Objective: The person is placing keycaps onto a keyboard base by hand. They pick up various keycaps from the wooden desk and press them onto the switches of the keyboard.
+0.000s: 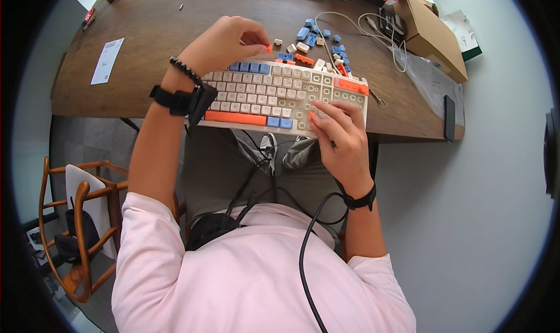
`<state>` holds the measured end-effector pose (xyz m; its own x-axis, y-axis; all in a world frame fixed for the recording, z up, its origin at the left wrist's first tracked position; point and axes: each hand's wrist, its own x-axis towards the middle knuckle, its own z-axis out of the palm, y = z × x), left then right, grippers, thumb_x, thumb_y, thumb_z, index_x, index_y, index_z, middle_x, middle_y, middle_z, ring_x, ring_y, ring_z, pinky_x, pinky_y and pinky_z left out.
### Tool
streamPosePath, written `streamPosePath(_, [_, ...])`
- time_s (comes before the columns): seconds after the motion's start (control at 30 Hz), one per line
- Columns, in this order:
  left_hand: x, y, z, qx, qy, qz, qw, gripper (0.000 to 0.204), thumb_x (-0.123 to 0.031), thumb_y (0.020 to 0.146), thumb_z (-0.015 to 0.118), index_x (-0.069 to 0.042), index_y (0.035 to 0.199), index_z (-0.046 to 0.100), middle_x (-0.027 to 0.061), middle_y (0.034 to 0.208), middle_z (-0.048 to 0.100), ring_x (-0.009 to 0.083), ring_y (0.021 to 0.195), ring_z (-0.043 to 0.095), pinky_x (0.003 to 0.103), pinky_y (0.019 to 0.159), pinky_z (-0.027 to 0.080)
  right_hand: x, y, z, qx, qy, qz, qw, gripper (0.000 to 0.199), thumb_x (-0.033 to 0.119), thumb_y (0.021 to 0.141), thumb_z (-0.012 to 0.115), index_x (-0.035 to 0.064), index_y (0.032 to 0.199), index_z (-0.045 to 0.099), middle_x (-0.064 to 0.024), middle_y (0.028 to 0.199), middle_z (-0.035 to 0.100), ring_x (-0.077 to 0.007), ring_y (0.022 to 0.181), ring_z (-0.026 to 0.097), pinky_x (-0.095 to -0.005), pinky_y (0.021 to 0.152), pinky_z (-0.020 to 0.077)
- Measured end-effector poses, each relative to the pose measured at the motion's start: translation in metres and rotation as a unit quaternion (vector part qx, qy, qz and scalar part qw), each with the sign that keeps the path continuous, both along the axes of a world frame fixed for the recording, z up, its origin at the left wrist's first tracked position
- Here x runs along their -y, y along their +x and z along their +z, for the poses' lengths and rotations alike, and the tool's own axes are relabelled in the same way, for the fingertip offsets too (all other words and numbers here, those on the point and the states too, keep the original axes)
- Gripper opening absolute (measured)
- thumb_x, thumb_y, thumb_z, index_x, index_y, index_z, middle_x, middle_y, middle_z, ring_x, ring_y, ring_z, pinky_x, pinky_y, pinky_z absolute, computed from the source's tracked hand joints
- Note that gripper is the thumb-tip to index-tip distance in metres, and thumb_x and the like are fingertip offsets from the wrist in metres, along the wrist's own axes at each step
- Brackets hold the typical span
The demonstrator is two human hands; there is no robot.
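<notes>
A keyboard [251,94] with cream, blue and orange keycaps lies along the near edge of the table. Its right part shows bare key sockets beside an orange block [352,86] at the top right corner. Above the keyboard's back edge, my left hand [236,37] pinches a small orange keycap [269,48] between thumb and fingers. My right hand [341,132] is over the bare right part, its thumb and finger closed on another orange keycap [311,116] at the board. Whether that keycap is seated cannot be seen. Loose keycaps [311,39] in blue, cream and orange are scattered behind the keyboard.
A white cable [350,17] curls across the table behind the keyboard. At the right stand a cardboard box [434,41], a clear plastic bag [426,85] and a black phone [449,118] by the edge. A paper slip [107,60] lies left; a wooden chair [84,216] stands below.
</notes>
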<state>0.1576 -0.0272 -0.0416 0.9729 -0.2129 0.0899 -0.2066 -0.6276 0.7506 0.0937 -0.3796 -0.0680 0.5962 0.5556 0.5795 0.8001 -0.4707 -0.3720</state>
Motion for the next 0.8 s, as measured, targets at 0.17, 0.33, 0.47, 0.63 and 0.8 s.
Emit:
streamPosePath(0.17, [0.009, -0.036, 0.013, 0.081, -0.028, 0.022, 0.996, 0.018, -0.006, 0.109, 0.086, 0.001, 0.125, 0.086, 0.0104, 0.114, 0.091, 0.0202, 0.106, 0.088, 0.034, 0.101, 0.071, 0.000, -0.008, 0.008, -0.007, -0.050, -0.006, 0.999, 0.012, 0.005, 0.100, 0.089, 0.0016, 0.111, 0.086, -0.0066, 0.139, 0.087, -0.0328, 0.123, 0.075, -0.0451, 0.101, 0.0649])
streamPosePath(0.33, [0.040, -0.078, 0.021, 0.149, -0.040, 0.022, 0.988, 0.016, -0.005, 0.107, 0.088, 0.000, 0.122, 0.086, 0.0092, 0.113, 0.090, 0.0199, 0.105, 0.088, 0.034, 0.101, 0.071, 0.003, -0.008, 0.012, -0.021, -0.073, -0.017, 0.997, 0.011, 0.006, 0.100, 0.088, 0.0019, 0.111, 0.087, -0.0051, 0.141, 0.087, -0.0324, 0.127, 0.076, -0.0444, 0.104, 0.0656])
streamPosePath(0.47, [0.062, -0.099, 0.015, 0.174, -0.040, 0.018, 0.984, 0.017, -0.003, 0.104, 0.089, -0.001, 0.121, 0.086, 0.0102, 0.113, 0.087, 0.0219, 0.101, 0.086, 0.035, 0.094, 0.070, 0.004, -0.007, 0.013, -0.014, -0.091, -0.015, 0.996, 0.009, 0.008, 0.101, 0.088, 0.0021, 0.108, 0.087, -0.0056, 0.141, 0.088, -0.0335, 0.133, 0.076, -0.0445, 0.105, 0.0658])
streamPosePath(0.63, [0.085, -0.117, -0.003, 0.159, -0.027, -0.005, 0.987, 0.022, -0.001, 0.097, 0.090, -0.003, 0.118, 0.084, 0.0092, 0.110, 0.082, 0.0251, 0.101, 0.084, 0.037, 0.090, 0.068, 0.004, -0.008, 0.009, -0.019, -0.090, -0.020, 0.996, 0.009, 0.010, 0.102, 0.087, 0.0019, 0.107, 0.087, -0.0062, 0.141, 0.089, -0.0338, 0.137, 0.076, -0.0455, 0.106, 0.0661])
streamPosePath(0.8, [0.104, -0.119, -0.019, 0.238, -0.002, -0.006, 0.971, 0.025, -0.003, 0.091, 0.092, -0.009, 0.115, 0.085, 0.0070, 0.111, 0.071, 0.0309, 0.106, 0.068, 0.044, 0.096, 0.061, 0.004, -0.011, 0.012, -0.031, -0.093, -0.024, 0.995, 0.008, 0.009, 0.103, 0.086, 0.0015, 0.107, 0.087, -0.0076, 0.140, 0.089, -0.0342, 0.138, 0.077, -0.0454, 0.109, 0.0664])
